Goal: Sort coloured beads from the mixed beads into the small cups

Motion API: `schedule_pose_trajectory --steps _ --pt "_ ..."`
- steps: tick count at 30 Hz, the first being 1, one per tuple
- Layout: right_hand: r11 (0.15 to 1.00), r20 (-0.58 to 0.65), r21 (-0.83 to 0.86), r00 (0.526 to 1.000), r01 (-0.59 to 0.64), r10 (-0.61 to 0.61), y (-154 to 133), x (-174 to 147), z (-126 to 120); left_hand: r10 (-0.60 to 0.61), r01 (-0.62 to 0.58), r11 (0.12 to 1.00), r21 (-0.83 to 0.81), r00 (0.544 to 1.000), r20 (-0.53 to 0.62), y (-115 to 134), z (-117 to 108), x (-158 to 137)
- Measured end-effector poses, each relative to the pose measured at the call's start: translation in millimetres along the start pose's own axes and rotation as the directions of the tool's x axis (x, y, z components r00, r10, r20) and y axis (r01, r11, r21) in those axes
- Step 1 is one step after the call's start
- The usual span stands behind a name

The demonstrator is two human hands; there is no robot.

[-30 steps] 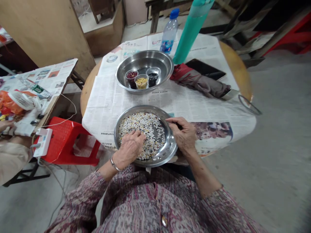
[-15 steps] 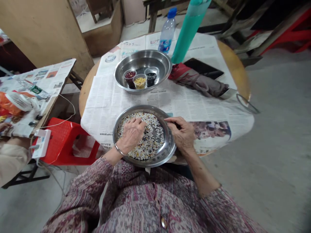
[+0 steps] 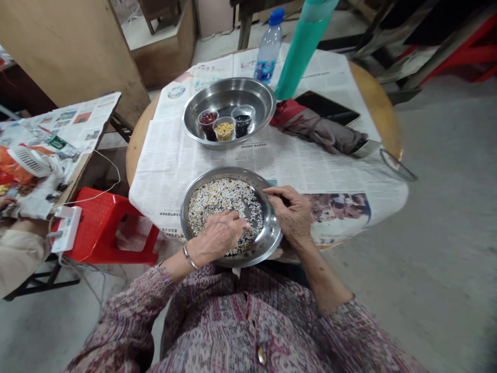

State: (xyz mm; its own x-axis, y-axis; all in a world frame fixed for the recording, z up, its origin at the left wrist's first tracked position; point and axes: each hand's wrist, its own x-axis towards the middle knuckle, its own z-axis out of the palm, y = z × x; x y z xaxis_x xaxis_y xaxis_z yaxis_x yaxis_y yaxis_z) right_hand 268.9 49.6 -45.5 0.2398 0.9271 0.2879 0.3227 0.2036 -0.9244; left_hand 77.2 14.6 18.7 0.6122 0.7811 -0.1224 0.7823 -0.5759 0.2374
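Observation:
A round steel pan [image 3: 267, 254] rests at the table's near edge, holding a layer of white grains [image 3: 217, 194] mixed with yellow, dark red and black bits. Over the lower middle of that layer is my left hand [image 3: 223, 233], a bracelet at its wrist. Its fingers are bunched together and bent down at the grains; their tips are partly hidden. At the pan's right rim my right hand [image 3: 291, 215] stays with curled fingers, thumb and forefinger close together over the edge. Whatever those fingers hold is too small or hidden to name.
Beyond stands a steel basin [image 3: 248, 88] with clear cups of dark red beans [image 3: 208, 119], yellow kernels [image 3: 224, 129] and black beans [image 3: 243, 122]. Behind it are a water bottle [image 3: 267, 49], a green bottle [image 3: 301, 57], a phone-like slab [image 3: 330, 109] and a folded umbrella [image 3: 322, 127]. A red stool [image 3: 97, 228] stands left.
My left hand has moved toward me and slightly right across the grains, uncovering those in the upper part of the pan. My right hand stays at the rim.

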Motion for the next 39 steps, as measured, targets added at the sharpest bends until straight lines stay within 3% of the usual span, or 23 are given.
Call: schedule_pose_trajectory --steps 2,6,9,18,25,31,39 --pt "1.0 -0.005 -0.001 1.0 -0.004 0.004 0 0 0 0.053 -0.052 0.997 -0.061 0.999 0.003 -2 0 -2" --pt "1.0 -0.005 -0.003 1.0 -0.002 0.002 -1 0 1 -0.08 0.075 0.996 -0.049 0.99 -0.112 -11 -4 2" --pt "1.0 -0.005 -0.002 1.0 0.003 -0.003 -2 1 1 -0.11 0.11 0.994 -0.01 0.982 -0.155 -15 -6 9" --pt "1.0 0.002 0.004 1.0 0.011 -0.011 -3 0 0 -0.09 0.095 0.995 0.025 0.985 -0.145 -19 0 21" --pt "1.0 -0.001 0.011 1.0 0.011 -0.011 -2 1 1 -0.132 0.137 0.988 0.067 0.988 -0.074 -18 -5 24" --pt "1.0 0.005 0.001 1.0 0.013 -0.013 -2 1 1 -0.189 0.202 0.977 0.075 0.97 -0.153 -25 -5 10" --pt "1.0 0.003 -0.004 1.0 0.007 -0.007 -1 0 0 -0.132 0.14 0.989 0.05 0.983 -0.131 -21 -4 13"
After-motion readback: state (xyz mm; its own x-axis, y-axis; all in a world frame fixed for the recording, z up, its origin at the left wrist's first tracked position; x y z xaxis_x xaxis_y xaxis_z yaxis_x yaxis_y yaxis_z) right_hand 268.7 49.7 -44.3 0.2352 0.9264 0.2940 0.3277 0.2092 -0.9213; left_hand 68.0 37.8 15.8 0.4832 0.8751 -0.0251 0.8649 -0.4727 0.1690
